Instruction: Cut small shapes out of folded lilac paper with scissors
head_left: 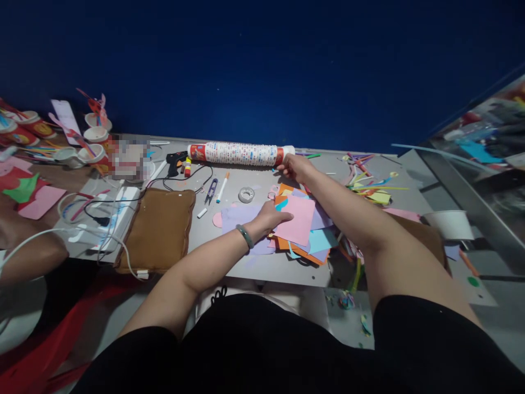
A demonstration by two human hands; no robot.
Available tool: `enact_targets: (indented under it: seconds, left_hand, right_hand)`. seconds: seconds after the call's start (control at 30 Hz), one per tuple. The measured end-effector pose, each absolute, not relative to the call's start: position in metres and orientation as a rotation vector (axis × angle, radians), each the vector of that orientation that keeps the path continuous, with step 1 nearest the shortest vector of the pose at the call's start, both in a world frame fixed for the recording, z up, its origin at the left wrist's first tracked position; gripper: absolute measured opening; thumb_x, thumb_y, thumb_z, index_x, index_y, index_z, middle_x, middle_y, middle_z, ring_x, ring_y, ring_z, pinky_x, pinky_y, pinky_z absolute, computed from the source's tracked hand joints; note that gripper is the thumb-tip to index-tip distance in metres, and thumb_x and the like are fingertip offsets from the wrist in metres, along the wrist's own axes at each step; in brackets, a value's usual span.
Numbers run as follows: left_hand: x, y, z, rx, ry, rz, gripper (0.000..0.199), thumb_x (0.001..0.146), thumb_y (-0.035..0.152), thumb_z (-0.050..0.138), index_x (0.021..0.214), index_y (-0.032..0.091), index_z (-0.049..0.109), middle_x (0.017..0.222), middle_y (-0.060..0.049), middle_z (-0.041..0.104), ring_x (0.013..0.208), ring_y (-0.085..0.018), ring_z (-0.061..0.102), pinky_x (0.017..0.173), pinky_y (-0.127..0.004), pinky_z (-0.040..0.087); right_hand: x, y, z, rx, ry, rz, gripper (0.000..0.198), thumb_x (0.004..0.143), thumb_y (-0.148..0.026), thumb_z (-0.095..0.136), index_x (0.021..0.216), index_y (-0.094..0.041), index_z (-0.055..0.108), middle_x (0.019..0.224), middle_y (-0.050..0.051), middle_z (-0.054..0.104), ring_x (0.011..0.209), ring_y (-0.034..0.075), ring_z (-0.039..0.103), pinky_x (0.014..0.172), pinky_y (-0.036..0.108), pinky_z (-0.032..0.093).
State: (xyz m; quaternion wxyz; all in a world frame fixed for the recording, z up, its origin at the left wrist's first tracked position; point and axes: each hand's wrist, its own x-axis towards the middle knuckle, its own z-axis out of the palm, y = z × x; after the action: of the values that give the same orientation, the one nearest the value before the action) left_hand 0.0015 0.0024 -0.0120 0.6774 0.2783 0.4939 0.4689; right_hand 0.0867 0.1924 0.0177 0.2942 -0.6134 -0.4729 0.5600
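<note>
My left hand point(270, 216) grips a stack of coloured paper sheets, its thumb lying across the pink sheet point(301, 221) on top. Orange, purple and blue sheets point(322, 241) fan out beneath it. A long row of nested paper cups point(241, 154) lies on its side along the back of the table. At the right end of that row is my right hand point(297, 168), fingers loosely curled and apart; whether they touch the cups is unclear. Left of the papers lie a roll of tape point(246, 194), thread snips point(211, 191) and a marker point(223, 187).
A glue gun point(176, 163) with its cord, a glue stick point(187, 167) and a brown pad point(162, 230) lie to the left. A power strip point(118, 219) sits beyond, near another person's arm point(33, 251). Paper scraps point(365, 169) and a white bowl point(449, 224) are at right.
</note>
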Motion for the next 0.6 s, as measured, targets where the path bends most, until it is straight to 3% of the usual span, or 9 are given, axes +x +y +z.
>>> enact_targets:
  seconds: [0.2,0.33,0.43,0.5,0.6]
  left_hand:
    - [0.002,0.002,-0.009,0.627,1.09,1.062,0.027,0.061,0.002,0.079,0.082,0.015,0.068,0.076,-0.001,0.071,0.069,-0.016,0.063,0.083,-0.035,0.055]
    - [0.002,0.003,-0.01,0.633,1.14,1.049,0.027,0.06,0.003,0.081,0.079,0.016,0.067,0.073,0.0,0.07,0.068,-0.015,0.063,0.084,-0.035,0.056]
    - [0.002,0.004,-0.011,0.642,1.144,1.06,0.027,0.06,0.003,0.08,0.081,0.015,0.068,0.075,-0.001,0.071,0.068,-0.015,0.063,0.081,-0.034,0.055]
    - [0.002,0.004,-0.01,0.643,1.152,1.062,0.028,0.059,0.004,0.081,0.082,0.014,0.069,0.076,-0.001,0.071,0.069,-0.015,0.064,0.08,-0.033,0.054]
    - [0.002,0.002,-0.009,0.623,1.126,1.051,0.028,0.058,0.004,0.079,0.082,0.014,0.069,0.077,-0.002,0.072,0.07,-0.016,0.065,0.076,-0.032,0.054]
  right_hand:
    - [0.064,0.189,0.022,-1.614,-1.317,1.607,0.045,0.103,-0.065,0.05,0.116,-0.023,0.06,0.064,0.004,0.068,0.041,0.013,0.044,0.042,0.026,0.033]
    - [0.055,0.184,0.025,-1.63,-1.505,1.498,0.031,0.103,-0.051,0.059,0.114,-0.022,0.059,0.063,0.002,0.066,0.044,0.012,0.042,0.044,0.024,0.031]
    - [0.059,0.184,0.03,-1.669,-1.568,1.452,0.025,0.099,-0.042,0.067,0.112,-0.022,0.062,0.065,0.004,0.068,0.048,0.013,0.046,0.049,0.025,0.036]
    - [0.07,0.188,0.034,-1.689,-1.605,1.382,0.031,0.096,-0.039,0.071,0.12,-0.021,0.062,0.07,0.006,0.069,0.056,0.017,0.054,0.057,0.028,0.044]
    - [0.098,0.199,0.04,-1.779,-1.883,0.875,0.041,0.097,-0.029,0.067,0.136,-0.017,0.061,0.089,0.012,0.073,0.087,0.027,0.069,0.082,0.038,0.054]
